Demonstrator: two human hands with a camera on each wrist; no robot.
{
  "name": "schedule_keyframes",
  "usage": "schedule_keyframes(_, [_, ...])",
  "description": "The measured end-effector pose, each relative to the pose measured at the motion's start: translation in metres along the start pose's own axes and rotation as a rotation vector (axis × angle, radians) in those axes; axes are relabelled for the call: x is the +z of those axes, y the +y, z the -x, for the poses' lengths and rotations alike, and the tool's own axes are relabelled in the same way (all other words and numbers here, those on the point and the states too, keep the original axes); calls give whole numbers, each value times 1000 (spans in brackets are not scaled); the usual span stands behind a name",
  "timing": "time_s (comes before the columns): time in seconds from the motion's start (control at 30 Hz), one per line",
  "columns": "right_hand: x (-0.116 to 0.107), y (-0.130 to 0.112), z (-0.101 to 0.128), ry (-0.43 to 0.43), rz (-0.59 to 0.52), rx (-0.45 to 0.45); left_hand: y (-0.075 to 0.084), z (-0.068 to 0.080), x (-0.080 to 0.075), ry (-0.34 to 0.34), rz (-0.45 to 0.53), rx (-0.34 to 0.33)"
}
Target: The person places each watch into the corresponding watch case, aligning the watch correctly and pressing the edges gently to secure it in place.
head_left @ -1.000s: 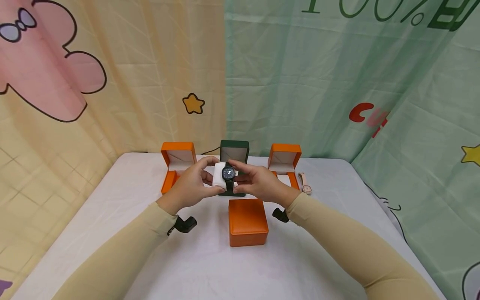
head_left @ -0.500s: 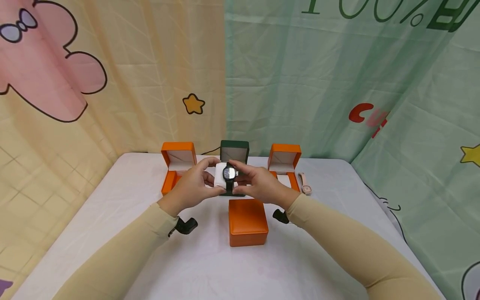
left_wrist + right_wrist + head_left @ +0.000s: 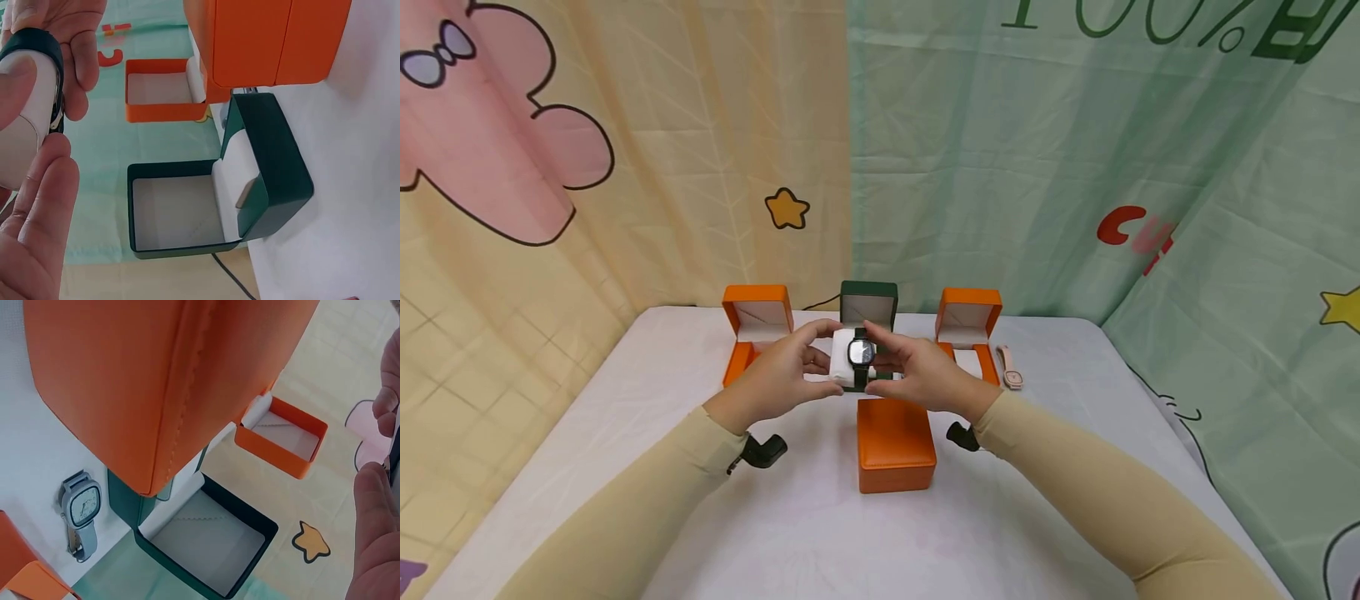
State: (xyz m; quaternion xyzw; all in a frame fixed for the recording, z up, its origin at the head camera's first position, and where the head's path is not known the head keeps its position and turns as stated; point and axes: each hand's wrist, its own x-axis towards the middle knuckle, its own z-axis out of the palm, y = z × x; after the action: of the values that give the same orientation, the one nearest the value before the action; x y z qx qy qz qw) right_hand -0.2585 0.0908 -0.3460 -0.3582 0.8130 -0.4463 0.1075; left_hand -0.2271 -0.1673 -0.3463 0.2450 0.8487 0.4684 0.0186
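A watch with a black strap and round dark dial (image 3: 861, 352) sits around a white cushion (image 3: 841, 358), held up before the open green box (image 3: 869, 302). My left hand (image 3: 778, 373) holds the cushion's left side, index finger at its top edge and thumb at its lower edge. From the right, my right hand (image 3: 928, 371) holds the strap side between thumb and index finger. In the left wrist view the strap (image 3: 37, 40) wraps over the cushion (image 3: 25, 134), with fingers of both hands around it.
A closed orange box (image 3: 897, 446) stands in front of the hands. Open orange boxes stand at the left (image 3: 756, 312) and right (image 3: 970, 310); the right one contains a white cushion (image 3: 967, 361). Beside it lies a pink watch (image 3: 1011, 371). Curtains hang behind the white table (image 3: 790, 533).
The watch and cushion have shifted slightly right and down. My left thumb has moved a little lower and away from the dial, while my right hand keeps its hold.
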Motion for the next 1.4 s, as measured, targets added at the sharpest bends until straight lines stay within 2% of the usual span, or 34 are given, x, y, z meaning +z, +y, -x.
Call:
schedule_keyframes(0.43, [1,-3,1,-7,27,44,-2,-1,4,34,-29,-39])
schedule_keyframes(0.93, [4,-3,-3,-24,-17,75,-3,0,4,29,56,-116])
schedule_keyframes(1.07, [5,-4,-3,-35,-33,58,-1,1,4,27,89,-134])
schedule_keyframes(1.2, [6,-5,-5,-37,-29,35,0,1,4,26,83,-126])
schedule_keyframes(1.4, [6,-4,-5,-16,59,23,-1,2,2,25,-2,-87])
